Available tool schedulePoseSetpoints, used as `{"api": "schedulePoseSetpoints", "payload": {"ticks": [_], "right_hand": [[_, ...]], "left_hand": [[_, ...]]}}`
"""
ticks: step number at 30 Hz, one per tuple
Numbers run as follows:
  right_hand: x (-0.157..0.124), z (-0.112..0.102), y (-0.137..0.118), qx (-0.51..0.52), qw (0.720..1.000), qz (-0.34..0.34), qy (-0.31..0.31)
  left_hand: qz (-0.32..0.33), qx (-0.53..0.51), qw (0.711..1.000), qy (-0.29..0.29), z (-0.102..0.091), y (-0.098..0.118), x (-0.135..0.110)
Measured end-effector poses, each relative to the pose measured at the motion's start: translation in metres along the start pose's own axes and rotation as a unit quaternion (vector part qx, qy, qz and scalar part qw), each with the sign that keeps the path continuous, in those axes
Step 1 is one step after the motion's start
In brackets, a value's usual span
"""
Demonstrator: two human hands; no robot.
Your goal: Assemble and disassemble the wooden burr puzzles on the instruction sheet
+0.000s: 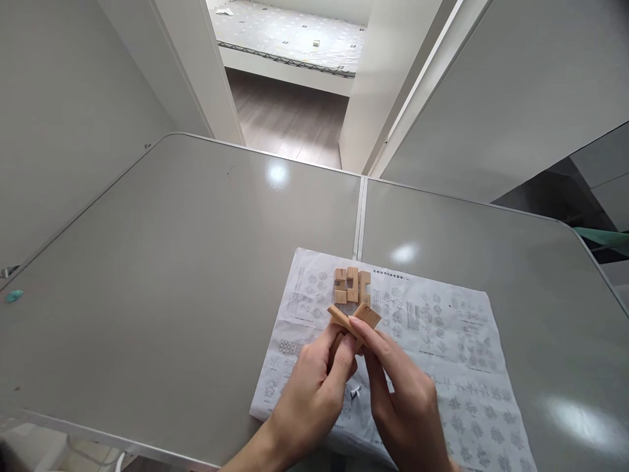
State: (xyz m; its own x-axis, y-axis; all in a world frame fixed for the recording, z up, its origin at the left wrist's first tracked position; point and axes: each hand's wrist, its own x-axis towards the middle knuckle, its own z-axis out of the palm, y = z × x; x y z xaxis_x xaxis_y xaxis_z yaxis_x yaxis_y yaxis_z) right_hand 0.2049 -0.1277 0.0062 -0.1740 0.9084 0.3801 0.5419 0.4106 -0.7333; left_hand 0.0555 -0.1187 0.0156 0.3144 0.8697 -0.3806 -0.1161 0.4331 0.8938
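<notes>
Two or more crossed wooden puzzle pieces (367, 315) are held up above the printed sheet. My left hand (322, 377) grips them from the left, its thumb pressed against the wood. From the right, my right hand (400, 380) closes on the same pieces, with the index finger lying along one bar. My fingers hide the lower part of the pieces. Just beyond, several notched wooden blocks (352, 286) stand side by side on the instruction sheet (457, 367), which carries small line diagrams and creases from folding.
The grey table (187, 282) has a metal seam (361, 216) running away from me. A small teal object (14, 296) lies at its left edge. Past the far edge are a doorway and a bed (289, 39).
</notes>
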Motion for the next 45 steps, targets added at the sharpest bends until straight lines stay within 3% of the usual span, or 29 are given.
{"api": "schedulePoseSetpoints", "payload": {"ticks": [19, 23, 26, 28, 31, 36, 41, 45], "right_hand": [[-0.001, -0.002, 0.003, 0.02, 0.999, 0.036, -0.001], [-0.004, -0.001, 0.002, 0.003, 0.998, 0.063, 0.007], [-0.004, 0.0, 0.001, 0.006, 0.997, 0.082, 0.006], [-0.004, 0.001, 0.003, -0.007, 0.997, 0.078, -0.017], [-0.004, 0.003, 0.007, -0.037, 0.993, 0.068, -0.089], [-0.007, 0.008, 0.011, -0.071, 0.98, 0.06, -0.178], [-0.007, 0.011, 0.015, -0.102, 0.974, 0.068, -0.188], [-0.005, 0.005, 0.019, -0.058, 0.979, 0.08, -0.18]], "left_hand": [[0.004, 0.013, 1.0, 0.003, 0.001, 0.002, -0.004], [0.019, 0.009, 0.998, 0.056, -0.009, 0.0, -0.009], [0.026, 0.03, 0.991, 0.131, -0.027, -0.003, -0.013], [0.033, 0.065, 0.982, 0.177, -0.04, -0.004, -0.016], [0.043, 0.095, 0.974, 0.201, -0.057, -0.003, -0.021], [0.022, 0.13, 0.971, 0.201, -0.066, -0.002, -0.026], [0.028, 0.149, 0.977, 0.15, -0.067, -0.003, -0.027], [0.043, 0.204, 0.969, 0.135, -0.068, -0.003, -0.026]]}}
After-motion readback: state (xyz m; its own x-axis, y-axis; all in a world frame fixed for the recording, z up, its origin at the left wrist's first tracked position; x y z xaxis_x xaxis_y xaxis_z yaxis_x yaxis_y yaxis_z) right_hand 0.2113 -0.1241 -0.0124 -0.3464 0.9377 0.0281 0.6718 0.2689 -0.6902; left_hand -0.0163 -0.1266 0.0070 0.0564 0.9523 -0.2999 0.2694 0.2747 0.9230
